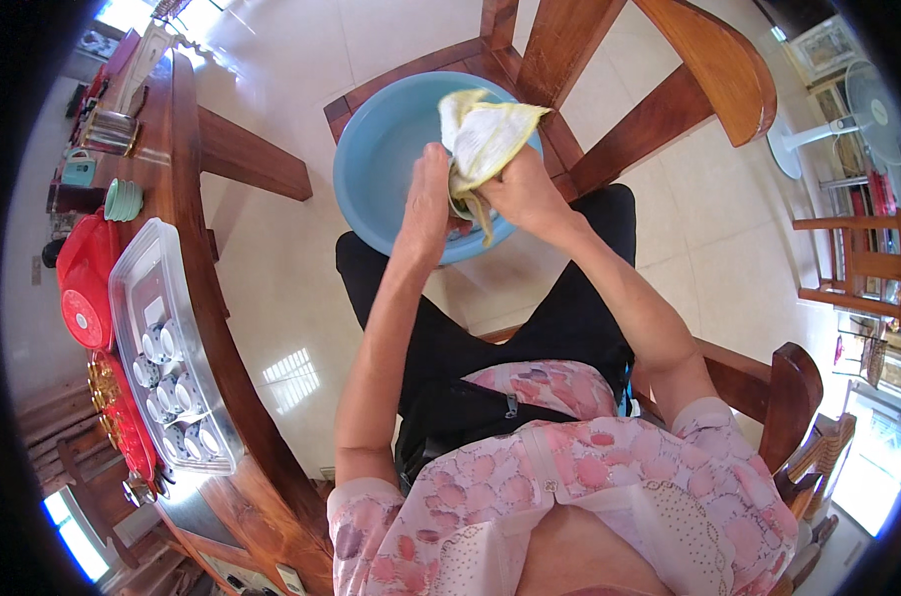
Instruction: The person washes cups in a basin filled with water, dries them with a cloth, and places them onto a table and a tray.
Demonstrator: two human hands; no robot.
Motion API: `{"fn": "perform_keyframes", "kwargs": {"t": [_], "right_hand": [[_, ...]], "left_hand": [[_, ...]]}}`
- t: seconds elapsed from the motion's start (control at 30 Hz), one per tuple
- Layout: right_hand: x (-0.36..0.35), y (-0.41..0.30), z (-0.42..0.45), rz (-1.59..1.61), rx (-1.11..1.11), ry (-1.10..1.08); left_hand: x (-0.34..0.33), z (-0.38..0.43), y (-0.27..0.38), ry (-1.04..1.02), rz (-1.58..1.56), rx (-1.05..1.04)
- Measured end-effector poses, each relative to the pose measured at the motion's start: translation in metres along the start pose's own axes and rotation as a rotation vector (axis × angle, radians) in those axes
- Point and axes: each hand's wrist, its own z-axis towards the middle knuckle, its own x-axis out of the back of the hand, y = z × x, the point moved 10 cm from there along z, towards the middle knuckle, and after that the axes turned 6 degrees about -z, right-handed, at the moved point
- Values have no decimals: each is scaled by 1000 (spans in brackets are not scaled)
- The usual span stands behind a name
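Note:
My left hand [425, 208] holds a small pale cup or bowl [458, 206] over the near side of a light blue plastic basin [372, 164]. Much of that vessel is hidden behind the fingers and cloth. Bunched in my right hand [531, 195] is a white cloth with yellow edging [501, 138], one end pushed against or into the vessel and the rest flaring up above the hand. The basin rests on a reddish-brown wooden chair seat [361, 95] in front of my knees.
On the wooden table [264, 439] at my left lie a clear plastic tray [230, 439] with several small patterned cups [169, 395], stacked mint-green bowls [125, 200], a red plastic container [85, 283] and a red tray [134, 417]. A white fan [877, 112] stands far right.

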Motion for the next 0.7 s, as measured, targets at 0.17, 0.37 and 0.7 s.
{"fn": "perform_keyframes", "kwargs": {"t": [0.17,0.37,0.7], "right_hand": [[-1,-12,1,-50,14,-1],[-29,51,-27,826,-569,198],[-25,46,-20,601,-542,-21]], "left_hand": [[-14,-10,11,-32,129,3],[-25,-28,53,130,625,-616],[-15,-22,38,10,323,-362]]}}
